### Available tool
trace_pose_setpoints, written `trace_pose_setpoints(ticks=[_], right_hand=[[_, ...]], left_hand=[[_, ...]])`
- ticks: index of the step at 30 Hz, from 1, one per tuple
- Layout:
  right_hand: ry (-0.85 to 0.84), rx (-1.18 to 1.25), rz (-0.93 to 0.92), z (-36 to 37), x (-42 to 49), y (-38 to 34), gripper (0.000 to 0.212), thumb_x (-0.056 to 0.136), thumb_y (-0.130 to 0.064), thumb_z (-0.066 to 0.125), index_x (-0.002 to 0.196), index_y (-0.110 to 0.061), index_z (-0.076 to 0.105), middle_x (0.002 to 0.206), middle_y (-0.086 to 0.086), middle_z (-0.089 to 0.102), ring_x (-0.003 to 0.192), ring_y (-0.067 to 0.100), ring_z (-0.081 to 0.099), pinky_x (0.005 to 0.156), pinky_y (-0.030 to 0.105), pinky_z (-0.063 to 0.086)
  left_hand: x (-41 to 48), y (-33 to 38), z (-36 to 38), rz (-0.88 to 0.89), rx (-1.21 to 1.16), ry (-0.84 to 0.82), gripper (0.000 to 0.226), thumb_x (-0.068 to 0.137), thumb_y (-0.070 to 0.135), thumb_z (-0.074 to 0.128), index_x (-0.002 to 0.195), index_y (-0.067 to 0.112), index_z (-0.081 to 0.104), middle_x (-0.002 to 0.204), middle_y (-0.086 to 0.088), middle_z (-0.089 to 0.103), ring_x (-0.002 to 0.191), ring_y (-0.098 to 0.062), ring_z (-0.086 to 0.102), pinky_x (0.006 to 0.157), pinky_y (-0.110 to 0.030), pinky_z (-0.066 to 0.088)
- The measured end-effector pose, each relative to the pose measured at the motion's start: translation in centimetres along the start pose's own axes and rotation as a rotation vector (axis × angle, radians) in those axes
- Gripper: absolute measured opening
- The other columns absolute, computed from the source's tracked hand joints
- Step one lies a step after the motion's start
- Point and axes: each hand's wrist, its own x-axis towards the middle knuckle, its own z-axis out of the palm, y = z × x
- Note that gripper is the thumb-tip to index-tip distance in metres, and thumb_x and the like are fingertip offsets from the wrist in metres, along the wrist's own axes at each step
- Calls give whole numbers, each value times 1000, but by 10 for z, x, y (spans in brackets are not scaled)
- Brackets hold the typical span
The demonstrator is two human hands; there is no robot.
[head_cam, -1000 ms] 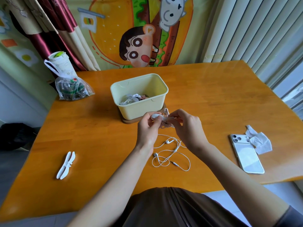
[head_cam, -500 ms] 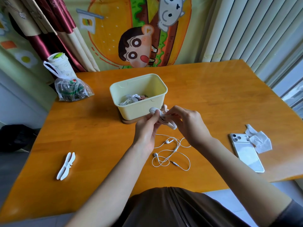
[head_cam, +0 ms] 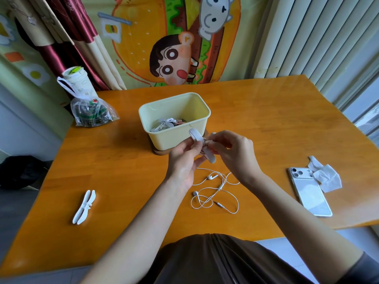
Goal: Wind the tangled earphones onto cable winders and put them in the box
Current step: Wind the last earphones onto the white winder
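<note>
My left hand [head_cam: 184,156] grips a white cable winder [head_cam: 202,145] raised just in front of the pale yellow box [head_cam: 176,119]. My right hand [head_cam: 231,152] pinches the earphone cable at the winder's middle. Wound cable at the winder's centre is mostly hidden by my fingers. A loose white earphone set [head_cam: 215,191] lies tangled on the table below both hands. The box holds several wound earphones [head_cam: 167,125]. A spare white winder [head_cam: 84,206] lies flat on the table at the left.
A white phone [head_cam: 310,194] lies at the right with a crumpled tissue [head_cam: 326,177] beside it. A plastic bag with a cup [head_cam: 90,111] stands at the back left. The box sits on a brown coaster [head_cam: 162,151]. The table's front edge is near my lap.
The winder has turned in my hands, from mostly hidden behind my fingers to slanting with one end up against the box. Both hands have risen slightly. The loose earphones have not moved.
</note>
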Motion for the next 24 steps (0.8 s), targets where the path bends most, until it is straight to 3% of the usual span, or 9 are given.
trace_pose_setpoints(ticks=[3, 5, 8, 17, 21, 24], right_hand=[[1, -47, -16, 1, 2, -2, 5, 85, -11, 66, 90, -12, 67, 85, -3, 70, 77, 10, 68, 71, 24, 55], [-14, -108, -41, 3, 3, -4, 7, 87, -11, 64, 94, -10, 65, 88, -5, 66, 79, 11, 67, 69, 13, 52], [-40, -132, -90, 4, 3, -6, 12, 86, -10, 65, 97, -9, 63, 89, -8, 62, 82, 7, 63, 71, 8, 48], [-13, -79, -115, 1, 1, -9, 8, 84, -12, 68, 92, -11, 66, 87, -7, 64, 81, 7, 63, 70, 7, 48], [-1, -137, -222, 0, 2, -11, 3, 86, -10, 64, 88, -10, 65, 87, -2, 67, 82, 13, 64, 69, 19, 51], [37, -100, -202, 3, 3, -10, 4, 85, -9, 64, 86, -12, 62, 86, 0, 66, 80, 16, 64, 66, 24, 50]], left_hand=[[0, 3, 1, 19, 0, -8, 29, 94, -2, 49, 102, 21, 66, 100, -1, 70, 88, -13, 67, 70, -28, 56], [0, 3, 1, 24, 0, 4, 29, 93, -3, 49, 101, 20, 66, 96, 2, 72, 86, -11, 68, 70, -29, 56], [0, 5, 2, 33, -8, 21, 30, 92, -3, 51, 99, 21, 67, 95, 4, 72, 86, -10, 68, 74, -30, 56], [0, 8, 3, 0, -70, 35, 28, 93, -3, 49, 107, 15, 66, 97, -3, 71, 87, -14, 66, 76, -30, 53], [1, 11, 5, -43, -122, 52, 25, 91, -1, 52, 108, 11, 67, 90, -4, 71, 85, -16, 64, 77, -29, 52], [-2, 13, 7, 11, -101, 27, 27, 90, -5, 51, 97, 13, 70, 87, -5, 72, 84, -17, 64, 76, -29, 54]])
